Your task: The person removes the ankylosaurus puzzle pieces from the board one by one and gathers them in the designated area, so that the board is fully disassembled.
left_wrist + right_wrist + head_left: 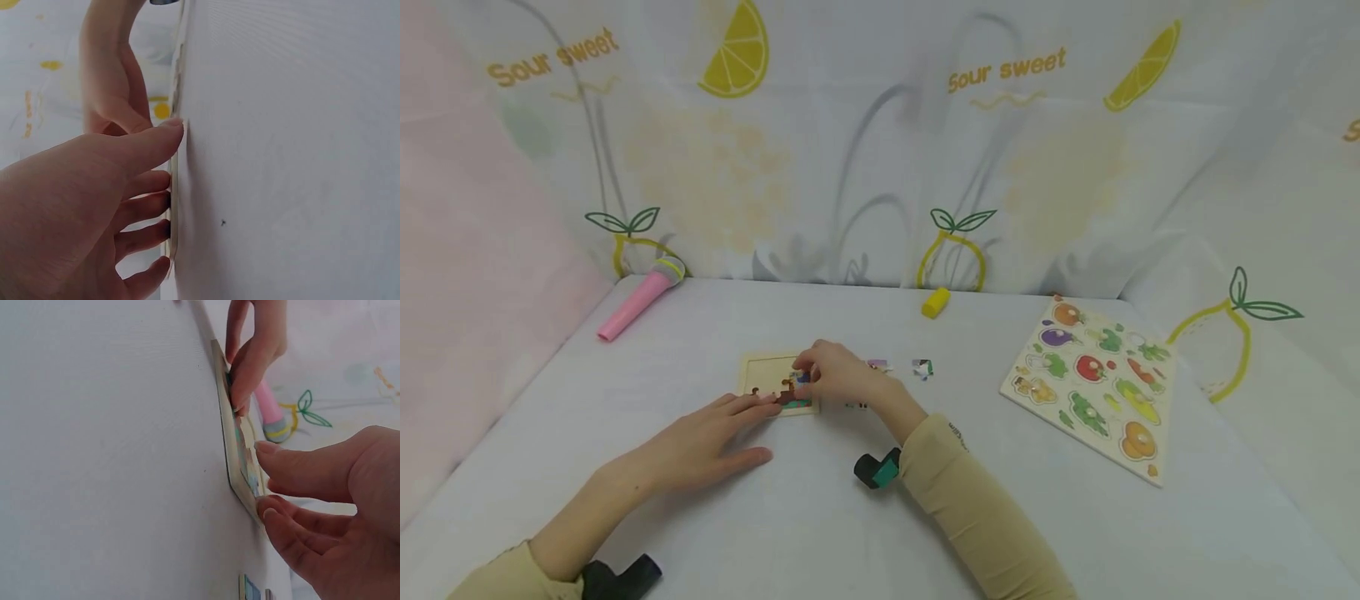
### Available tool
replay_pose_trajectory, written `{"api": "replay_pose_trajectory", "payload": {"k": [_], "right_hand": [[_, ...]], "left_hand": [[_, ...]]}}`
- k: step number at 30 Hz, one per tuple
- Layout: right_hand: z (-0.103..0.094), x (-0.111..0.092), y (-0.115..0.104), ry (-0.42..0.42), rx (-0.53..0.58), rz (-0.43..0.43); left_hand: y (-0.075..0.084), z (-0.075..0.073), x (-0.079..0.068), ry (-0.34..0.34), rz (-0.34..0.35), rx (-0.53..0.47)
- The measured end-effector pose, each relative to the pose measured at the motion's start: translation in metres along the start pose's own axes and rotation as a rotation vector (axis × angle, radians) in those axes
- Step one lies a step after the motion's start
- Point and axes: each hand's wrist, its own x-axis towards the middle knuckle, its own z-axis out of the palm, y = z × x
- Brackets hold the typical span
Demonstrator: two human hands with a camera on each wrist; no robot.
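Note:
A small wooden jigsaw board (766,368) lies on the white table, its lower and right parts filled with coloured pieces. My left hand (711,442) rests its straight fingers on the board's lower edge, thumb apart on the near side. In the left wrist view the fingertips line up along the board's thin edge (175,219). My right hand (838,371) reaches over the board's right side. Its thumb and bent fingers stand on either side of a blue puzzle piece (254,482) near the corner, which they pinch against the board.
Loose puzzle pieces lie right of the board, one (922,367) apart from the others. Farther right is a vegetable peg board (1105,400). A yellow block (936,303) and a pink microphone (643,300) lie toward the back, before a lemon-printed cloth (880,150).

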Motion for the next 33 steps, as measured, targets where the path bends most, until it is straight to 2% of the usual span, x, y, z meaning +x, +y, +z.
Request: {"api": "replay_pose_trajectory", "payload": {"k": [8,14,18,26,33], "right_hand": [[0.008,0.002,0.004,0.004,0.005,0.014],[0.012,0.003,0.005,0.016,-0.018,0.017],[0.015,0.003,0.005,0.024,-0.032,0.021],[0.018,0.004,0.006,0.039,-0.035,0.016],[0.018,0.004,0.006,0.045,-0.036,0.011]], "left_hand": [[0.003,0.004,0.002,-0.006,-0.024,0.049],[0.007,0.008,0.002,-0.001,-0.013,0.005],[0.009,0.008,0.001,-0.023,-0.037,-0.017],[0.01,0.009,0.0,0.003,-0.032,-0.008],[0.009,0.008,0.0,-0.025,-0.04,-0.021]]}}
